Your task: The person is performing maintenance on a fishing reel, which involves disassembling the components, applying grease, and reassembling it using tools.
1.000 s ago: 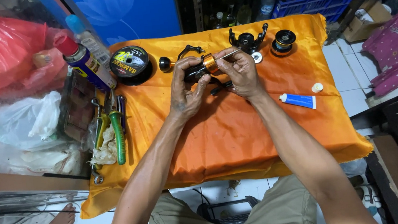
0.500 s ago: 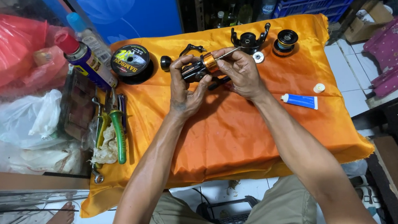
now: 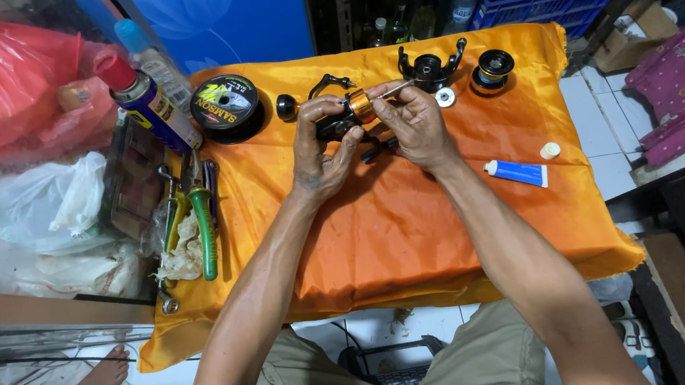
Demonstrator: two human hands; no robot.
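Over the far middle of the orange satin-covered counter (image 3: 383,240), the left hand (image 3: 315,148) was clamped on a black fishing reel body with an orange metal collar (image 3: 354,111), held just above the cloth. The right hand (image 3: 412,123) pinched a thin silver shaft (image 3: 392,89) sticking out of it. A black rotor part (image 3: 430,68) and a blue tube (image 3: 517,173) lay nearby.
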